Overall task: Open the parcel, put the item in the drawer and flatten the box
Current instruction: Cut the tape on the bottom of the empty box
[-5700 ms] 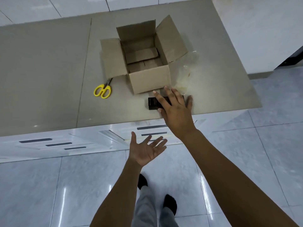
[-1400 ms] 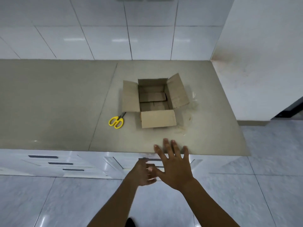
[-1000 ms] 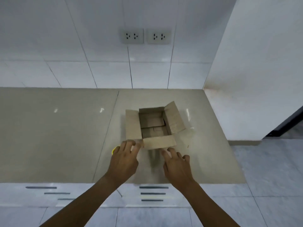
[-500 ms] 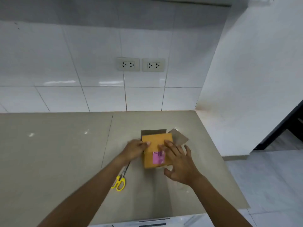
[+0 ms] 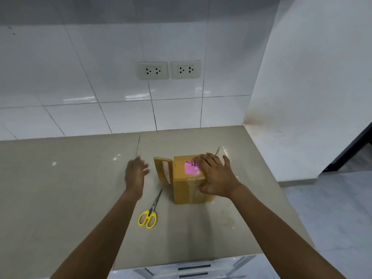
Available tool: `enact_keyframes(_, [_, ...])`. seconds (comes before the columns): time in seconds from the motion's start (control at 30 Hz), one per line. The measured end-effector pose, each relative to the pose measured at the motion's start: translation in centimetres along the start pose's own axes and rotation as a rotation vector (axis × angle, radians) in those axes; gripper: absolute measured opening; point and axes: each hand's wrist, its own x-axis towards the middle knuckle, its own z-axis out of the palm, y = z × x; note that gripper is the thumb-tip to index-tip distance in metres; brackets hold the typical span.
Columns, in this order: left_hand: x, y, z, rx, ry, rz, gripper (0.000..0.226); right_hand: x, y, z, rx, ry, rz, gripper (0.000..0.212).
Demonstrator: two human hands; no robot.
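Observation:
The cardboard box (image 5: 185, 188) lies turned over on the beige counter (image 5: 70, 188), its taped bottom seam toward me and a pink label on top. One flap sticks out to its left. My right hand (image 5: 216, 176) rests on the box's top right corner, fingers over the label and thumb against the near face. My left hand (image 5: 135, 174) hovers just left of the flap, blurred, fingers apart, holding nothing. The item and the drawer's inside are hidden.
Yellow-handled scissors (image 5: 150, 213) lie on the counter, near and left of the box. A tiled wall with two sockets (image 5: 169, 69) is behind. A white side wall (image 5: 302, 97) bounds the counter's right. Drawer fronts (image 5: 193, 268) show below the front edge.
The box has been tipped over, taped bottom now facing me. My left hand has come off the box and moved left. My right hand stays on the box.

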Motion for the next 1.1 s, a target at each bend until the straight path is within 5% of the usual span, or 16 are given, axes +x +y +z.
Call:
enact_keyframes(0.07, [-1.1, -5.1, -1.7, 0.497, 0.102, 0.121, 0.037, -0.1, 0.4, 0.5, 0.049, 0.001, 0.01, 0.092])
enact_keyframes(0.17, [-4.2, -11.5, -3.5, 1.307, -0.151, 0.187, 0.065, 0.1, 0.8, 0.8, 0.123, 0.021, -0.006, 0.092])
enact_keyframes(0.23, [-4.9, -13.6, -4.1, 1.454, -0.254, 0.252, 0.059, 0.3, 0.8, 0.8, 0.183, 0.035, -0.003, 0.089])
enact_keyframes(0.37, [-4.8, -12.8, -2.5, 1.498, -0.024, 0.347, 0.037, 1.0, 0.7, 0.5, 0.266, 0.06, 0.006, 0.08])
enact_keyframes(0.5, [-4.1, -9.6, -2.2, 1.396, -0.07, 0.142, 0.029, 1.8, 0.7, 0.8, 0.359, 0.066, 0.026, 0.063])
enact_keyframes(0.57, [-3.8, -7.2, -2.9, 1.128, -0.176, 0.068, 0.007, 2.1, 0.8, 1.1, 0.395, 0.071, 0.037, 0.056])
enact_keyframes(0.7, [-5.1, -1.8, -4.7, 0.545, -0.188, 0.078, 0.016, 2.3, 1.0, 1.2, 0.45, 0.07, 0.043, 0.057])
enact_keyframes(0.87, [-6.7, 4.8, -3.9, 0.764, -0.472, 0.341, 0.005, 2.8, 0.8, 1.5, 0.483, 0.071, 0.046, 0.059])
enact_keyframes(0.97, [-6.0, 6.2, -2.2, 0.963, -0.616, 0.323, 0.009, 2.9, 0.9, 1.4, 0.501, 0.063, 0.057, 0.063])
enact_keyframes(1.1, [-5.4, 7.0, -0.4, 0.949, -0.719, 0.238, 0.011, 2.8, 0.8, 1.2, 0.504, 0.065, 0.057, 0.055])
